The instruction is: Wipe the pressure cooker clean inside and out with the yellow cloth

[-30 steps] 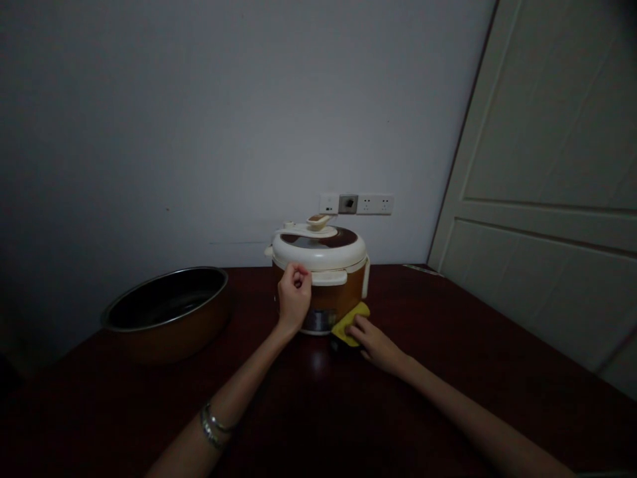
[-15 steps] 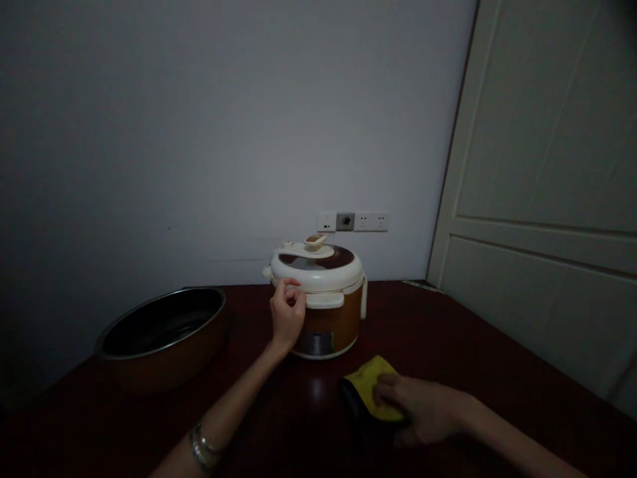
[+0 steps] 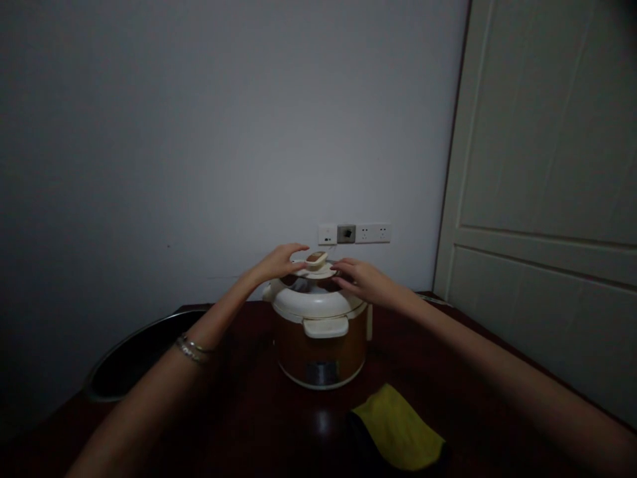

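Observation:
The electric pressure cooker [image 3: 319,307], cream and brown with its lid on, stands in the middle of the table. Its lid knob [image 3: 317,259] has a brown top. To the left of the knob is my left hand [image 3: 283,261], open, thumb and fingers apart and curved toward it. My right hand [image 3: 362,279] reaches in from the other side, its fingers open and their tips near the knob's base. Whether the fingertips touch the lid is hard to tell. A yellow and black cloth [image 3: 401,428] lies on the table in front of the cooker.
A large dark pan [image 3: 124,362] stands at the left, partly hidden by my left forearm. Behind the cooker, wall sockets [image 3: 372,232] sit low on the wall. A pale panelled door or cabinet [image 3: 542,199] rises along the right side of the dark red table [image 3: 239,411].
My right hand has let go of the cloth and moved up to the cooker lid. My left hand has risen from the cooker's front to the knob. The view has tilted up slightly.

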Demonstrator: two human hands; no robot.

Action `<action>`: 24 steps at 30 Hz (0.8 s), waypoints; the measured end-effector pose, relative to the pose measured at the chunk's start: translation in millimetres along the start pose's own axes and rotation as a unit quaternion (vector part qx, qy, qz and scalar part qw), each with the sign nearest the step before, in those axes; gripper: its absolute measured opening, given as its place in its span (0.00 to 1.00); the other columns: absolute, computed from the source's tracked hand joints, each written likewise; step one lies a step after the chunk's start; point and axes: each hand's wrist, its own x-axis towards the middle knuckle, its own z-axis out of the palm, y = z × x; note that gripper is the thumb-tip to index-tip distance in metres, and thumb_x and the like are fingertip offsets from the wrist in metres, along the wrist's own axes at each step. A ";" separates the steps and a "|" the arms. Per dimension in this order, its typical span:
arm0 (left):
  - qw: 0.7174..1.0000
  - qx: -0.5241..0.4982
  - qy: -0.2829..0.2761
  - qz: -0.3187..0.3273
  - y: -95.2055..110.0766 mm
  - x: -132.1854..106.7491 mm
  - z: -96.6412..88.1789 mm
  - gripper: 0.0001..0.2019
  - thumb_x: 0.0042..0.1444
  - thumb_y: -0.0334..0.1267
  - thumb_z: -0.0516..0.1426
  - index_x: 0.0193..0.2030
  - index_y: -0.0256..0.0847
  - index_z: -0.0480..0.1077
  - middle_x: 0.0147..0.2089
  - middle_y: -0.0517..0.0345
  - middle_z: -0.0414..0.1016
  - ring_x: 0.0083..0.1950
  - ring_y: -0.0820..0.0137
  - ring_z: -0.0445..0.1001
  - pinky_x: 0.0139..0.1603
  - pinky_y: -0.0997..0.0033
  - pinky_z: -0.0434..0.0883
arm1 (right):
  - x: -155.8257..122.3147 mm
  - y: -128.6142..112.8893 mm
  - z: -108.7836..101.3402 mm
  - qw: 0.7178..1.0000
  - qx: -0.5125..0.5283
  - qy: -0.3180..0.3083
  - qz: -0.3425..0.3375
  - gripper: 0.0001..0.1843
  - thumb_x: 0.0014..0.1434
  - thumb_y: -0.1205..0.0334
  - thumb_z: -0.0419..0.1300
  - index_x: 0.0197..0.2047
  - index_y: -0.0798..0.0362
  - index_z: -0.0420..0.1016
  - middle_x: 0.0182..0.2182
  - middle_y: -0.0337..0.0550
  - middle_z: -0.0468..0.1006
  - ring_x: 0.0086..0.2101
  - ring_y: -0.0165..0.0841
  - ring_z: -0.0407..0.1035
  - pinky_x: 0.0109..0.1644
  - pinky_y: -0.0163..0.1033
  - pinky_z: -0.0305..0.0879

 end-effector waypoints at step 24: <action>0.994 -0.047 -0.065 0.081 -23.9 22.4 5.5 0.10 0.46 0.37 0.61 0.38 0.49 0.75 0.39 0.55 0.79 0.40 0.68 0.76 0.43 0.71 0.68 | 66.4 47.6 27.9 0.980 -0.197 -0.029 -0.026 0.17 0.63 0.52 0.52 0.41 0.59 0.71 0.35 0.52 0.77 0.35 0.37 0.71 0.35 0.37 0.60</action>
